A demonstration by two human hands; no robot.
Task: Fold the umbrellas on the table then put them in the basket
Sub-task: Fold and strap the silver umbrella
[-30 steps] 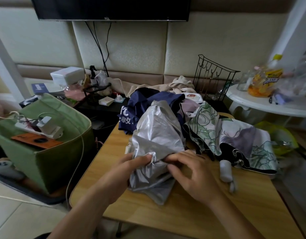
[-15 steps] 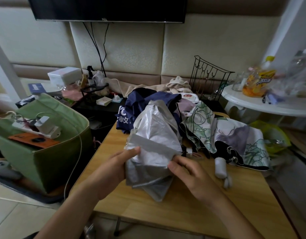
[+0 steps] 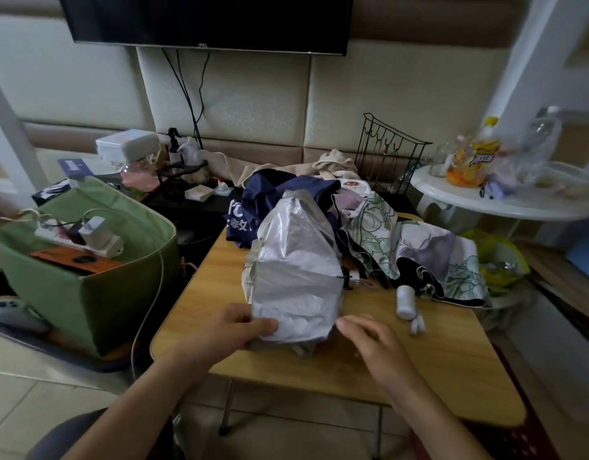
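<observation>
The left hand grips the near-left corner of the silver umbrella, thumb lying over the canopy and fingers curled beneath it. The right hand hangs just right of the umbrella's near edge, fingers loosely spread and holding nothing; whether a fingertip touches the fabric cannot be told. The silver canopy is crinkled, bunched into a loose upright bundle, its near end resting on the wooden table. Behind it lies a navy umbrella with white lettering; to its right sprawls a floral umbrella, whose white handle lies on the wood. Left of the silver umbrella, beside the table, stands a green basket. Far behind it, a television hangs on padded wall panels.
</observation>
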